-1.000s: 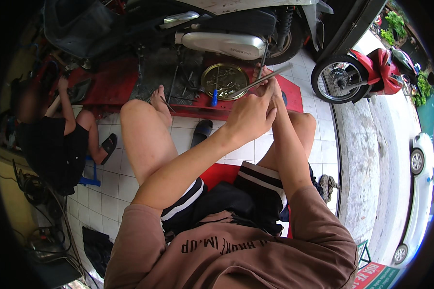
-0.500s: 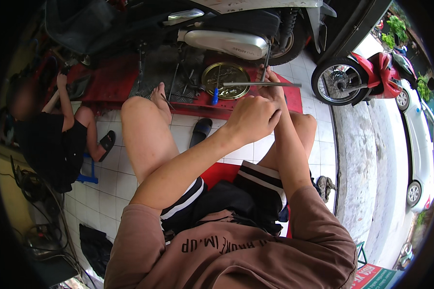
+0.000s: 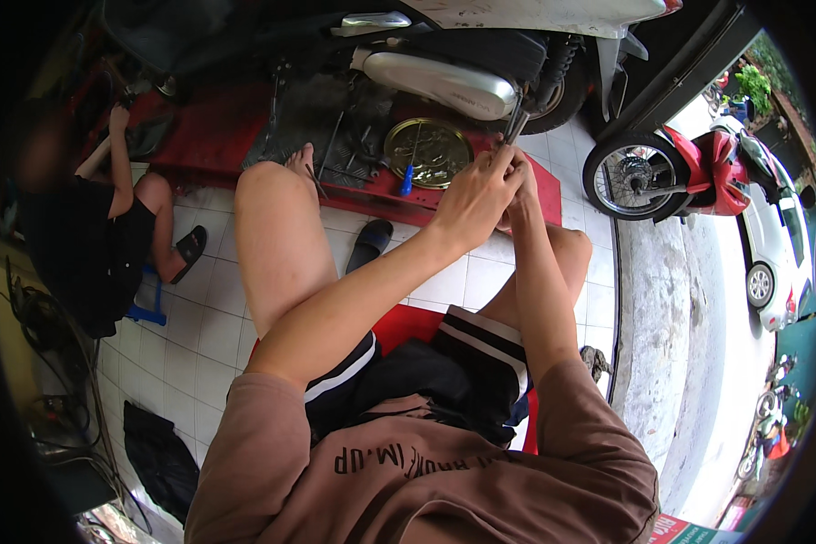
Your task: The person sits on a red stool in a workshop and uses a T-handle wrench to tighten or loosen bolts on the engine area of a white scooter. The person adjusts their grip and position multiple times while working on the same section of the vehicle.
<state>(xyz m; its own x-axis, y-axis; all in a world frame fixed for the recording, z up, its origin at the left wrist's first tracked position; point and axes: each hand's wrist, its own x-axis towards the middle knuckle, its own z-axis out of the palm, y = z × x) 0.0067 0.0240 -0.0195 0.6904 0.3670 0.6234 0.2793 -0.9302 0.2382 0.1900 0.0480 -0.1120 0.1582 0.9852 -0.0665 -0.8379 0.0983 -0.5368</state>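
My left hand (image 3: 478, 195) and my right hand (image 3: 522, 179) are close together above the red work platform (image 3: 539, 199), both closed on long steel tools (image 3: 517, 125) that point up toward the scooter's silver side cover (image 3: 438, 82). Their fingers overlap, so the tools' lower ends are hidden. Just left of my hands, a round brass-coloured tray (image 3: 449, 136) holds a blue-handled screwdriver (image 3: 407, 179) lying across its edge. Other loose tools (image 3: 358, 140) lie on the dark tread plate beside the tray.
A co-worker (image 3: 72, 236) sits at far left on a blue stool (image 3: 145, 311), hands at the platform. Hoses (image 3: 27, 313) hang below. At right stand a red motorbike (image 3: 716, 172) and, outside, a white car (image 3: 771, 254). My bare foot (image 3: 304, 163) and a black slide (image 3: 369, 247) are ahead.
The rod that lay crosswise in my hands now points upward, alongside the other tool. My left hand has risen closer to my right. The white car outside has moved.
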